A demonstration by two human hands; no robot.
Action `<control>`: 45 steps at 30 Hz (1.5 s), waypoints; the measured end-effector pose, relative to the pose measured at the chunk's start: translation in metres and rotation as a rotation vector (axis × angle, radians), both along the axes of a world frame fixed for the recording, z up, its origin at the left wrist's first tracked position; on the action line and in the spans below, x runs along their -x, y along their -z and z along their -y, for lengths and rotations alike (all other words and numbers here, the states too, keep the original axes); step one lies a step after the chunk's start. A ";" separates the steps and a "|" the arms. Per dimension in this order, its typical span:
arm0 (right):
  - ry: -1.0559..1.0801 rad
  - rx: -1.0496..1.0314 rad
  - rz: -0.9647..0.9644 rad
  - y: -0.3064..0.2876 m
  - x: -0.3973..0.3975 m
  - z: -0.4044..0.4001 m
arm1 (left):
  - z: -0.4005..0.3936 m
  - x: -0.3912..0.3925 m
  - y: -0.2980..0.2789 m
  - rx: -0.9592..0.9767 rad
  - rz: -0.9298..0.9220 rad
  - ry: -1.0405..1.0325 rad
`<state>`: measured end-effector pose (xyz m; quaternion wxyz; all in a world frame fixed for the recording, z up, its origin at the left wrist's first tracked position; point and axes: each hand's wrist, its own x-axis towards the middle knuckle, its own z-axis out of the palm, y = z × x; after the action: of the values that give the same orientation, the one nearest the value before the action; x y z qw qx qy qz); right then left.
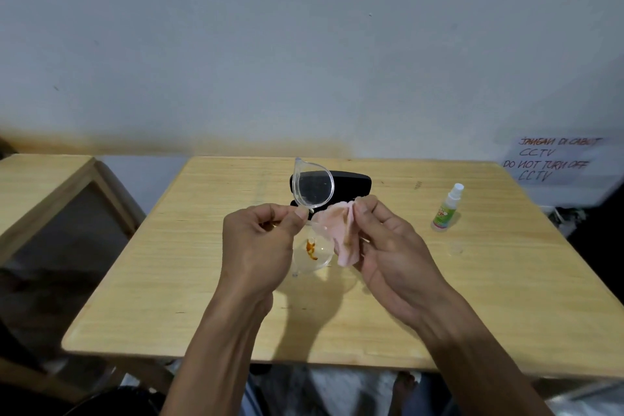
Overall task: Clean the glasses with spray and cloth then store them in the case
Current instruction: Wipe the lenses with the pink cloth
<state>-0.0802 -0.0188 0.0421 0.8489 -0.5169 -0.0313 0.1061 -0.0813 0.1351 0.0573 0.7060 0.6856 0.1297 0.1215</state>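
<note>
My left hand (260, 246) pinches the bridge of clear-framed glasses (313, 186), held on end above the table. One lens stands up in front of the black case (351, 183). The lower lens (312, 255) hangs below my fingers and carries an orange-brown smear. My right hand (388, 246) grips a pale pink cloth (341, 230) that touches the frame beside the bridge. The open black case lies at the table's far middle, partly hidden by the upper lens. A small spray bottle (446, 209) with a white top and green label stands upright to the right.
The light wooden table (189, 280) fills the middle. A small clear cap (456, 249) lies near the bottle. A second wooden table (40, 179) stands to the left. A handwritten paper sign (553, 159) hangs on the wall at the right. A bare foot (405, 385) shows below the front edge.
</note>
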 end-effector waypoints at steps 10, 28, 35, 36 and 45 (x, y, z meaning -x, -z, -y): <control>0.169 0.184 0.055 0.017 0.011 -0.025 | 0.006 -0.001 0.000 0.068 -0.056 -0.049; 0.117 0.183 0.145 0.008 0.006 -0.018 | -0.013 -0.007 -0.009 0.060 -0.118 0.072; 0.242 0.350 0.206 0.014 0.002 -0.018 | -0.004 -0.006 -0.013 0.137 -0.124 0.001; 0.236 0.331 0.200 0.014 0.002 -0.019 | -0.003 -0.007 -0.013 0.140 -0.122 -0.003; 0.192 0.225 0.130 0.009 0.007 -0.026 | -0.003 -0.009 -0.010 0.173 -0.102 -0.032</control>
<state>-0.0875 0.0071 0.0331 0.7882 -0.6150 -0.0245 -0.0062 -0.0721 0.1382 0.0669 0.7530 0.6251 0.1866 0.0861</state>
